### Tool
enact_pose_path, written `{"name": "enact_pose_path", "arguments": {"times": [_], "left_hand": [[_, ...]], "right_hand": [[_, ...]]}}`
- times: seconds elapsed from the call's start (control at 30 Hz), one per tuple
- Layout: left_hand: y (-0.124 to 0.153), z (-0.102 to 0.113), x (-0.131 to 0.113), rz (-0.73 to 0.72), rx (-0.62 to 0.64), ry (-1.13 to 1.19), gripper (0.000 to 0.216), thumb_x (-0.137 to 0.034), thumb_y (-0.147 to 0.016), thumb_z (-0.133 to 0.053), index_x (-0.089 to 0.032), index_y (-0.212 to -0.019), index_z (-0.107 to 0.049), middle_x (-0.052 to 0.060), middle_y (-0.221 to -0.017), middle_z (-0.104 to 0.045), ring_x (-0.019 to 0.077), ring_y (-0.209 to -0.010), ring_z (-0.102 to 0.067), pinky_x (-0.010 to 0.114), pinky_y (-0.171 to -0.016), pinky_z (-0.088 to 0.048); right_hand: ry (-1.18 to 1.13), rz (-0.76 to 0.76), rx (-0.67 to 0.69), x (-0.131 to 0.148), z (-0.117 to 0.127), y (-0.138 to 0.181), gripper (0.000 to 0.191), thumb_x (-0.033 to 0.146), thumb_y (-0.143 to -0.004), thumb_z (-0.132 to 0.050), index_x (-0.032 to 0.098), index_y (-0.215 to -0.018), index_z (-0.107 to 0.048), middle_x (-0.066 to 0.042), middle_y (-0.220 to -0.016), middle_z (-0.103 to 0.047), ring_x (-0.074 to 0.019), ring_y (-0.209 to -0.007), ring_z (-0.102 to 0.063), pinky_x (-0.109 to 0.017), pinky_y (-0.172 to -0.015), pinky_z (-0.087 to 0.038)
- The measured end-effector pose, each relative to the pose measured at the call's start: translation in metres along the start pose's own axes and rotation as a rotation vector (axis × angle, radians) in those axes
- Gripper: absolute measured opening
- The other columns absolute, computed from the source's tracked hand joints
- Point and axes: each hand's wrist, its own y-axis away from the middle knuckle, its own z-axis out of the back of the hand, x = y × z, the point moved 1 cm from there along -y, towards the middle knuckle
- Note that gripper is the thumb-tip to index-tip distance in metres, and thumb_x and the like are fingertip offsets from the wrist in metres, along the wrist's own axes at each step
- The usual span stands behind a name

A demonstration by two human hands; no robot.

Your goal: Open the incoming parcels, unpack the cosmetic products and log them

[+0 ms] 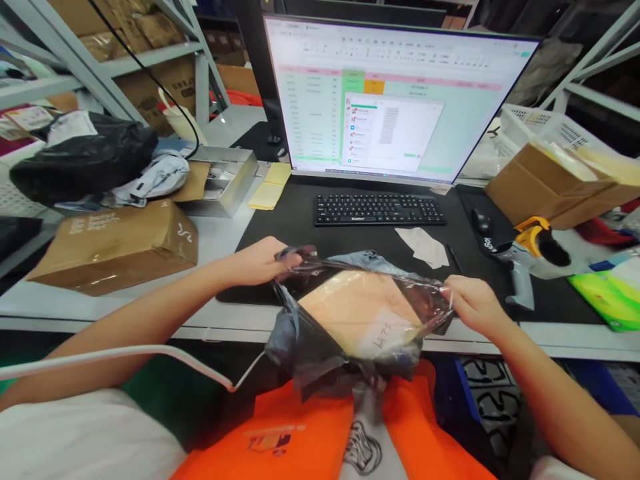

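Observation:
Between my hands a dark, shiny plastic bag [320, 363] is stretched wide at the desk's front edge. My left hand [267, 261] pinches its upper left corner, and my right hand [473, 303] grips its right edge. A tan, flat piece [345, 303] with a white label marked in handwriting shows at the bag's middle; I cannot tell whether it lies inside or on top. Bluish-grey fabric [285, 333] bulges out at the bag's left side and behind it. Below hangs my orange apron [300, 433].
Ahead stand a monitor [310, 113] and a black keyboard [380, 210]. At left are a taped cardboard box [120, 247] and a black wrapped parcel [85, 157]. A mouse [481, 221], a barcode scanner [521, 280], a yellow tape dispenser [535, 233] and an open carton [550, 183] sit right.

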Motion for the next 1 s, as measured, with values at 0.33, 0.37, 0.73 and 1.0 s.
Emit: {"name": "enact_pose_path", "arguments": {"times": [0.33,0.37,0.73,1.0], "left_hand": [[-0.041,-0.036,0.037,0.261,-0.085,-0.043,0.039,-0.045,-0.091,-0.055,-0.014,-0.103,-0.075,0.012,-0.098,-0.075,0.0262,-0.087,-0.068,0.036,-0.083,-0.054],[-0.046,-0.037,0.031,0.222,-0.22,-0.098,0.038,-0.038,-0.089,-0.056,-0.013,-0.112,-0.074,0.012,-0.105,-0.075,0.0263,-0.094,-0.069,0.037,-0.089,-0.054],[-0.072,-0.09,-0.027,-0.246,-0.26,-0.175,0.032,-0.02,-0.102,-0.045,-0.013,-0.118,-0.073,0.012,-0.111,-0.074,0.0229,-0.105,-0.069,0.037,-0.099,-0.055],[-0.095,-0.117,-0.008,0.075,-0.065,-0.069,0.066,-0.046,-0.095,-0.066,-0.007,-0.147,-0.058,0.022,-0.146,-0.063,0.0379,-0.131,-0.063,0.05,-0.115,-0.048]], "right_hand": [[-0.071,-0.341,0.089,-0.022,-0.018,-0.036,0.037,0.051,-0.096,-0.052,0.018,-0.099,-0.067,-0.011,-0.097,-0.074,-0.0293,-0.088,-0.069,-0.041,-0.078,-0.055],[-0.041,-0.277,0.04,-0.011,-0.015,-0.041,0.039,0.046,-0.095,-0.056,0.016,-0.118,-0.066,-0.015,-0.117,-0.073,-0.0323,-0.106,-0.068,-0.046,-0.09,-0.055],[0.357,0.0,0.267,0.051,-0.06,-0.101,0.033,0.022,-0.101,-0.055,0.01,-0.129,-0.068,-0.019,-0.131,-0.068,-0.0333,-0.118,-0.065,-0.042,-0.098,-0.051],[0.388,-0.323,0.418,0.031,-0.072,-0.103,0.021,0.036,-0.107,-0.057,0.019,-0.111,-0.068,-0.009,-0.095,-0.077,-0.0287,-0.09,-0.073,-0.031,-0.069,-0.039]]}}
